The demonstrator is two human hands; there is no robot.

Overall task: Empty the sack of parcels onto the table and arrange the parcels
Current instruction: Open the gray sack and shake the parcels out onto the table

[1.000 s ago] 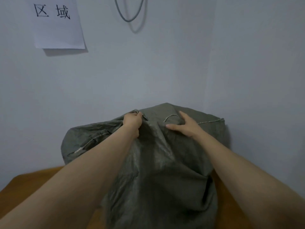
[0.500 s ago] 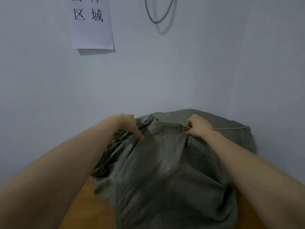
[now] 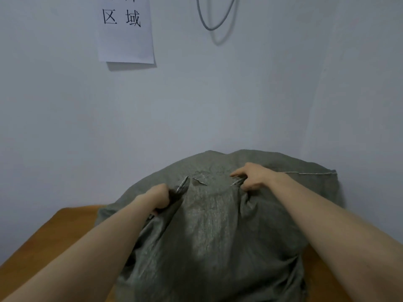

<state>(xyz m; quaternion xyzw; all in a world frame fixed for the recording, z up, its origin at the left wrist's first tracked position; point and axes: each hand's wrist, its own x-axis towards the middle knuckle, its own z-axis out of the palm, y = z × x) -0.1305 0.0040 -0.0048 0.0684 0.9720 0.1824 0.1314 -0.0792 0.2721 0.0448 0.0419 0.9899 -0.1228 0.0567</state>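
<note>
A large grey-green woven sack (image 3: pixel 213 232) stands bulging on the wooden table (image 3: pixel 54 234), pushed against the wall. My left hand (image 3: pixel 160 198) is clenched on a fold of the sack's cloth at its upper left. My right hand (image 3: pixel 254 176) pinches the cloth near the top right, index finger stretched out. A stitched seam runs along the sack's right top edge. No parcels show; whatever the sack holds is hidden inside.
A pale wall rises directly behind the sack. A white paper sign (image 3: pixel 125 29) with black characters hangs on it at upper left. A grey cable loop (image 3: pixel 214 18) hangs to its right. Bare brown table surface shows left of the sack.
My left hand has dropped lower and closed into a fist on the cloth. The sack's left flap has been pulled in. More table shows at the left.
</note>
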